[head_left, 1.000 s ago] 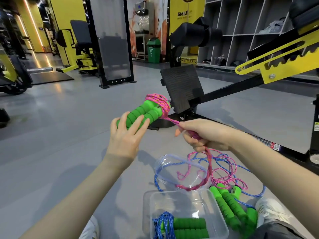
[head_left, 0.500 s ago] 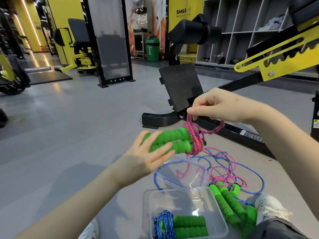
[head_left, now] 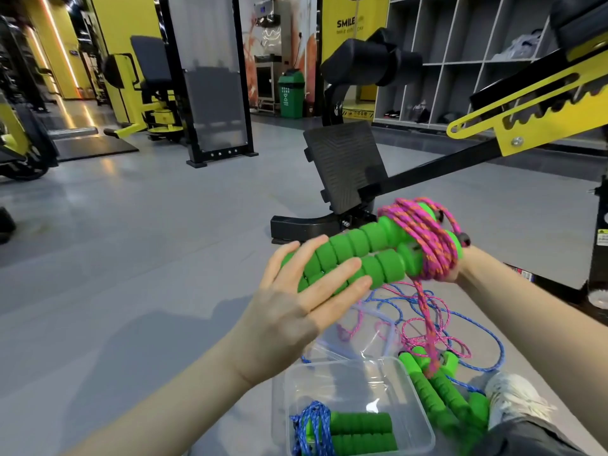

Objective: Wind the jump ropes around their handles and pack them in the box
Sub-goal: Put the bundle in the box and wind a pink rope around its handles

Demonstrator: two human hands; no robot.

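Grey gym floor [head_left: 164, 258] all around, a black footplate [head_left: 342, 162] of a yellow-armed machine just ahead, a green bin [head_left: 291, 93] far back by the wall. Both forearms reach out over the floor. The left hand [head_left: 296, 311] is raised with its back to the camera, fingers [head_left: 332, 274] stretched straight and slightly spread across the pair of green handles [head_left: 368, 255], the thumb out of sight beneath, so a flat, unclenched grip. The handles lie side by side in the air, tilted up to the right. Round their far end sits a thick coil of pink rope [head_left: 427, 235], and one strand drops from it to the loose tangle on the floor. The right hand [head_left: 455, 273] is tucked under and behind that coil, wrist bent in; its fingers are hidden, so I cannot tell its grip. Below, the clear box [head_left: 424, 419] holds a finished bundle [head_left: 358, 429], green handles wound with blue cord. Its lid [head_left: 362, 343] lies just behind. More green handles [head_left: 441, 399] and loose blue rope [head_left: 493, 366] lie right of the box, beside a white shoe [head_left: 513, 399].
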